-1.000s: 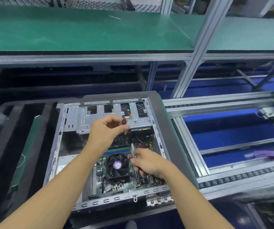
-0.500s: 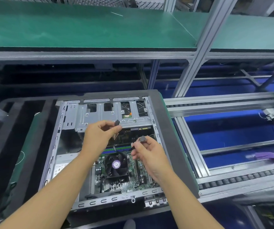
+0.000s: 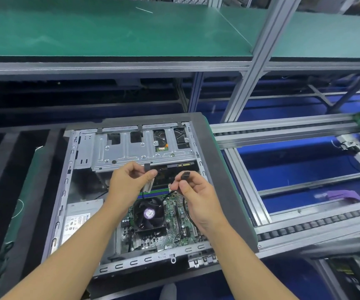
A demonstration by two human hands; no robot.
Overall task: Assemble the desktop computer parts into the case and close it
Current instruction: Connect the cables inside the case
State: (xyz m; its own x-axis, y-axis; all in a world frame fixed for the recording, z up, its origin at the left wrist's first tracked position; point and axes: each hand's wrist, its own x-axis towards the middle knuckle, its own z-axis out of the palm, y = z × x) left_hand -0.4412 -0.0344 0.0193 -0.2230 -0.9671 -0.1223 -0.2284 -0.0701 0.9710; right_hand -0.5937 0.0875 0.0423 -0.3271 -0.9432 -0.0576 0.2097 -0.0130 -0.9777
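Over the open case (image 3: 66, 180), our left hand (image 3: 129, 185) pinches a small black plug (image 3: 146, 167) while our right hand (image 3: 199, 198) pinches a black cable connector (image 3: 185, 175).

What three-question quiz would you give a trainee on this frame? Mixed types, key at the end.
1. True or false: the left hand pinches a small black plug above the open case.
2. The right hand pinches: A a screwdriver; B a black cable connector; C a memory stick.
3. Which boxed part lies picture-left of the CPU fan?
Key: 1 true; 2 B; 3 the power supply.
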